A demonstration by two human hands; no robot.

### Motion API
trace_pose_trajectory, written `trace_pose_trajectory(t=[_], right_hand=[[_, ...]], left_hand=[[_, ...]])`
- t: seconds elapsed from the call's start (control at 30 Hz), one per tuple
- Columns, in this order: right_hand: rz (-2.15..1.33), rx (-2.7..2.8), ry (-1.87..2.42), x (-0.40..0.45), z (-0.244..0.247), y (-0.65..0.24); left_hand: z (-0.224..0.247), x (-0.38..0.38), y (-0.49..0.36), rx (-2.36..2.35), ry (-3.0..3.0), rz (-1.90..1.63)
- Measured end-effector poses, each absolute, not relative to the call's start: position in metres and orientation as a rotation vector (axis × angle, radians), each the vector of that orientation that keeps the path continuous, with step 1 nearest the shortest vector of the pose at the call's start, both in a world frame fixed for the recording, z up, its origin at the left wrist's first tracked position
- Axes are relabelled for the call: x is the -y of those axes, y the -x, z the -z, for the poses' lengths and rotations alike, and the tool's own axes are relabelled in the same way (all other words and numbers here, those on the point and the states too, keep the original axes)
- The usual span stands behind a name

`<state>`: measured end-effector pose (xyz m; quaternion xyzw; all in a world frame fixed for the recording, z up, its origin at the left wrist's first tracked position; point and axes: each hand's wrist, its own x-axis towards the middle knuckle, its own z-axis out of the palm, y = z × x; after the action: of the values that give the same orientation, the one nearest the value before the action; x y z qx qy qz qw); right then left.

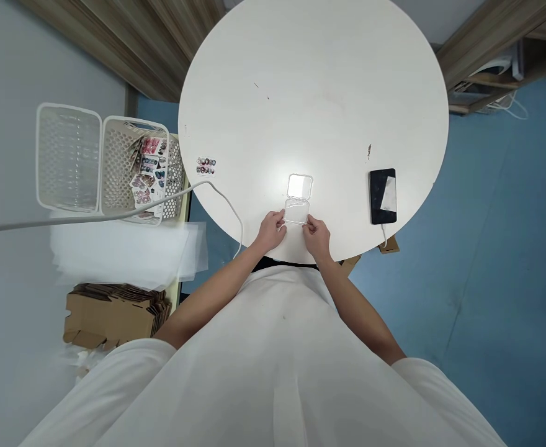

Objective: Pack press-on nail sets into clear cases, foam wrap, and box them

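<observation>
A small clear plastic case (pixel 296 211) lies unfolded near the front edge of the table, its lid tipped back on the far side. My left hand (pixel 272 231) pinches the near left corner of the case with curled fingers. At the near right corner, my right hand (pixel 316 237) holds it the same way, thumb and fingers closed. A card of patterned press-on nails (pixel 206 166) rests on the table to the left, apart from both hands.
A round white table (pixel 310 74) bears a black phone (pixel 383 196) with a cable at right. Left are a white basket with nail cards (pixel 149 164), a basket of clear cases (pixel 68 155), translucent bags (pixel 119 248) and folded cardboard boxes (pixel 110 313). A white cable (pixel 161 200) crosses there.
</observation>
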<state>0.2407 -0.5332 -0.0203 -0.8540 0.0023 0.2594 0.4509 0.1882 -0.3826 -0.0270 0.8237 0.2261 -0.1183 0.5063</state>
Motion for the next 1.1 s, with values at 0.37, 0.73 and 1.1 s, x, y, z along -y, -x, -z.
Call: trace_pose_trajectory(t=[0.37, 0.73, 1.1], right_hand=[[-0.614, -0.033, 2.142, 0.531, 0.021, -0.243], [-0.581, -0.029, 2.178, 0.530, 0.017, -0.241], [-0.314, 0.127, 2.184, 0.494, -0.003, -0.242]], left_hand=[[0.024, 0.381, -0.195, -0.520, -1.982, 0.344], [0.025, 0.381, -0.195, -0.529, -1.918, 0.356], [0.025, 0.307, -0.167, -0.638, -1.923, 0.166]])
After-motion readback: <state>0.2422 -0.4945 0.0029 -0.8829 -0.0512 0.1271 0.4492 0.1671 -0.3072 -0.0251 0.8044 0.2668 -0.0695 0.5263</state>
